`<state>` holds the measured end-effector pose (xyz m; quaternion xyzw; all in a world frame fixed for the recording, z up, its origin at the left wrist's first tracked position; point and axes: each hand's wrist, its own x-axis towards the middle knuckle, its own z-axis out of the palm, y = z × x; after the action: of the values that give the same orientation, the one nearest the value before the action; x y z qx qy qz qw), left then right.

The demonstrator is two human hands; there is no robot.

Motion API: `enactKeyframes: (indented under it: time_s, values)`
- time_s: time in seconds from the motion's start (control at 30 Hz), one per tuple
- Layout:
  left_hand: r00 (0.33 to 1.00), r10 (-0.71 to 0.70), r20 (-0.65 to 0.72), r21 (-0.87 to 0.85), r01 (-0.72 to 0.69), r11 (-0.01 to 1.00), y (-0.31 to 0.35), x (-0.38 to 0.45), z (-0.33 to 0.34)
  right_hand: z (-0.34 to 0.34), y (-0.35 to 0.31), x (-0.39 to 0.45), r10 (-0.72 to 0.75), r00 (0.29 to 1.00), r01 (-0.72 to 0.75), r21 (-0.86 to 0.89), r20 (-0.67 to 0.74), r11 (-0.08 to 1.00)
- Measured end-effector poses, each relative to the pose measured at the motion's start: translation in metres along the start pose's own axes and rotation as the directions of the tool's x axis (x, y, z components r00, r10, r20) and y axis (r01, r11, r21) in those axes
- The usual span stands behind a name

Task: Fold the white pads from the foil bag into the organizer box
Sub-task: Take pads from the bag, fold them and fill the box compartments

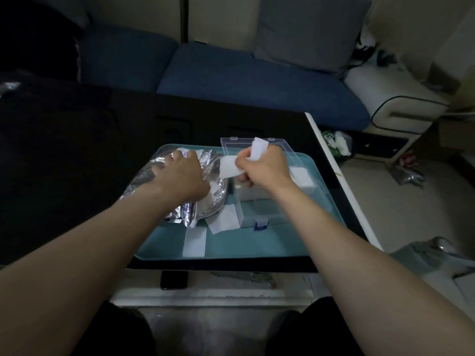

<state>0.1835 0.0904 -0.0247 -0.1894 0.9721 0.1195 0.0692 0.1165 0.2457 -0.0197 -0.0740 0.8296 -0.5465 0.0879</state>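
1. Step in hand, by the look of it: folding one white pad [232, 164] above the open organizer box [272, 199]. Right hand [262, 167] curled around the pad, one end standing up past the knuckles, the other bent leftward toward the foil bag [180, 191].
2. Left hand [180, 176] pressing down on the crumpled foil bag, fingers spread over its top; whether pinching anything inside, impossible to tell.
3. Best done by bringing the two free ends together, squaring the edges, then creasing flat before lowering into the box; bag worth keeping pinned so nothing drags out with the pad.
4. Organizer box: clear plastic, lid [254, 145] swung open at the far side, blue latch [261, 224] on the near wall. Inside, pale white material at the far end, likely pads already placed [300, 176]; exact count unclear.
5. Foil bag: mouth open toward the box, white pads showing at the opening.
6. Teal tray [257, 245] under everything, holding also loose flat pads [195, 241] near the bag's near edge, just beside the box.
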Motion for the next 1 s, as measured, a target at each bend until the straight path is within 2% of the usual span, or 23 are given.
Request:
enactKeyframes:
  time_s: [0.1,0.2,0.27,0.33,0.4,0.47,0.53,0.6,0.67,0.7,0.77,0.87,0.93,1.0]
  values:
    - [1.000,-0.011,-0.002,0.022,0.011,1.000,0.004,0.000,-0.001,-0.018,-0.003,-0.001,0.098,0.995,-0.099,0.203,0.012,0.974]
    - [0.999,0.032,-0.024,0.071,-0.030,0.997,0.006,-0.001,-0.002,-0.036,-0.007,-0.001,0.155,0.988,-0.147,0.429,0.016,0.891]
    - [0.976,0.178,-0.125,0.030,-0.176,0.984,0.009,-0.004,-0.003,-0.046,-0.011,-0.002,0.164,0.986,-0.155,0.545,0.032,0.824]
    - [0.925,0.314,-0.215,-0.178,-0.353,0.918,0.016,-0.014,-0.009,-0.051,-0.014,-0.006,0.132,0.990,-0.140,0.585,0.057,0.799]
    - [0.925,0.325,-0.195,-0.571,-0.377,0.729,0.027,-0.028,-0.017,-0.052,-0.015,-0.011,0.063,0.995,-0.092,0.560,0.071,0.823]
    - [0.939,0.327,-0.110,-0.828,-0.268,0.492,0.043,-0.039,-0.014,-0.046,-0.015,-0.016,0.002,0.998,-0.037,0.502,0.069,0.864]
    - [0.950,0.266,-0.165,-0.895,-0.258,0.363,0.057,-0.041,-0.004,-0.038,-0.015,-0.019,-0.016,0.998,-0.012,0.457,0.058,0.890]
    - [0.967,0.122,-0.225,-0.945,-0.247,0.215,0.067,-0.039,0.003,-0.033,-0.016,-0.022,-0.008,0.998,-0.021,0.451,0.063,0.892]
    - [0.977,-0.038,-0.212,-0.973,-0.207,0.099,0.071,-0.036,0.005,-0.032,-0.018,-0.024,-0.001,0.995,-0.044,0.464,0.096,0.885]
    - [0.973,-0.099,-0.210,-0.975,-0.201,0.097,0.070,-0.033,0.005,-0.034,-0.019,-0.026,0.000,0.992,-0.059,0.464,0.126,0.884]
    - [0.963,-0.165,-0.214,-0.965,-0.182,0.189,0.066,-0.029,0.005,-0.035,-0.021,-0.026,0.017,0.983,-0.093,0.416,0.184,0.905]
    - [0.943,-0.225,-0.245,-0.942,-0.177,0.284,0.062,-0.026,0.000,-0.044,-0.016,-0.020,-0.008,0.996,-0.009,0.185,0.089,0.983]
    - [0.953,-0.177,-0.247,-0.939,-0.190,0.286,0.058,-0.025,-0.004,-0.058,-0.013,-0.015,-0.126,0.992,0.126,0.069,-0.005,0.990]
    - [0.977,-0.067,-0.201,-0.942,-0.175,0.285,0.055,-0.027,-0.008,-0.071,-0.012,-0.014,-0.232,0.972,0.229,0.060,0.040,0.971]
